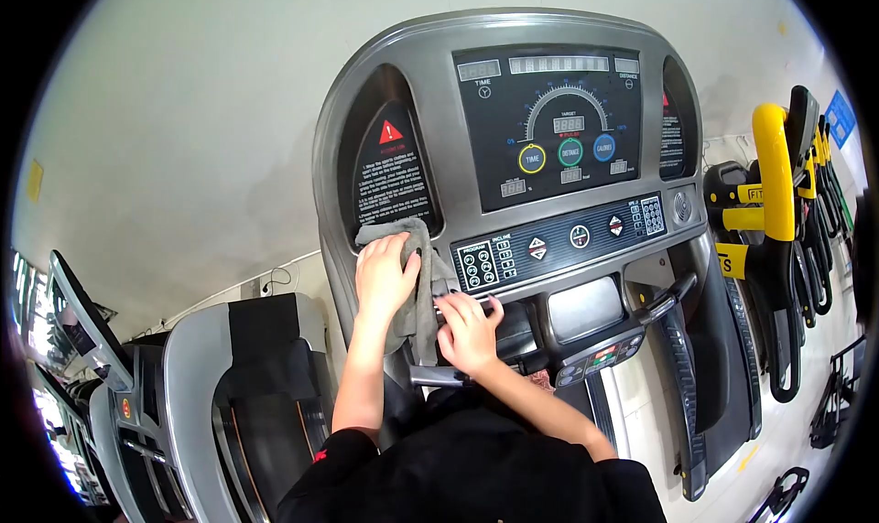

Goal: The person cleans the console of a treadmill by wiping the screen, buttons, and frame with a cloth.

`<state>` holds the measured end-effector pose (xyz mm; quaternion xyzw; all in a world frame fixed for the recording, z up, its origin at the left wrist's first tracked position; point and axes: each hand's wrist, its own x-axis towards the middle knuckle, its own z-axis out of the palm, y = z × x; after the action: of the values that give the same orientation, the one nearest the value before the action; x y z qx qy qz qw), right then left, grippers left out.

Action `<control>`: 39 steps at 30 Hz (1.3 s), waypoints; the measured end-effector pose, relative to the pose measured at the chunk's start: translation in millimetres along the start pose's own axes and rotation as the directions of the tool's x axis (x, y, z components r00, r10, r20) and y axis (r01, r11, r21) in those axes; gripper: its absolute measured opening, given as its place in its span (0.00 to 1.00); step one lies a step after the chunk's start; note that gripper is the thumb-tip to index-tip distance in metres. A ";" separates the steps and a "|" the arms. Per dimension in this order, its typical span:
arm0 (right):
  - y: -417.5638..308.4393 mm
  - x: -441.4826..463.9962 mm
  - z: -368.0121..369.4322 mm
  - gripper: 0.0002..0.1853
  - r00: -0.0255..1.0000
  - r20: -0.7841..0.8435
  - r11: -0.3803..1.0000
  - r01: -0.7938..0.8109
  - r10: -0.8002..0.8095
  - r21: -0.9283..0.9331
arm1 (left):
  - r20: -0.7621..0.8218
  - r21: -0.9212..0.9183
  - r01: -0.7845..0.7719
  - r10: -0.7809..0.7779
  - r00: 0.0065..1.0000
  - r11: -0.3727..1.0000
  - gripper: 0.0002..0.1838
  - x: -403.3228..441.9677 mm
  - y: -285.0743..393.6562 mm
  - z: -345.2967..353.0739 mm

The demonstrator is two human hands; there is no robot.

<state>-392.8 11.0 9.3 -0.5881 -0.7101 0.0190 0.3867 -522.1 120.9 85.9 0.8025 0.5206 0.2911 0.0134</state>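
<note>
A grey cloth (419, 290) is draped over the lower left part of a treadmill console (513, 210), its end hanging down past the panel's edge. My left hand (385, 274) presses on the cloth, fingers bent over its upper part, just under the black panel with the red warning triangle (391, 133). My right hand (469, 333) is beside the cloth's right edge, below the program buttons (478, 264). Its fingers are bent and apart, with the fingertips near the console's lower edge. Whether they touch the cloth I cannot tell.
Below the console are a silver-framed tray (586, 309) and a handlebar (668, 299). Another treadmill (197, 367) stands to the left. At right are exercise machines with a thick yellow bar (776, 171). A pale wall (211, 111) rises behind.
</note>
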 end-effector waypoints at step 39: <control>-36.3 203.8 -58.2 0.14 0.878 -0.381 0.956 0.286 -0.290 -0.068 | -0.490 -0.095 -0.230 0.155 0.858 0.969 0.09 81.4 -2.0 -64.2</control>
<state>-391.3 148.2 174.9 -0.4700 -0.6991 -0.1585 0.5150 -531.2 172.4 175.4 0.7502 0.4012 0.5187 -0.0847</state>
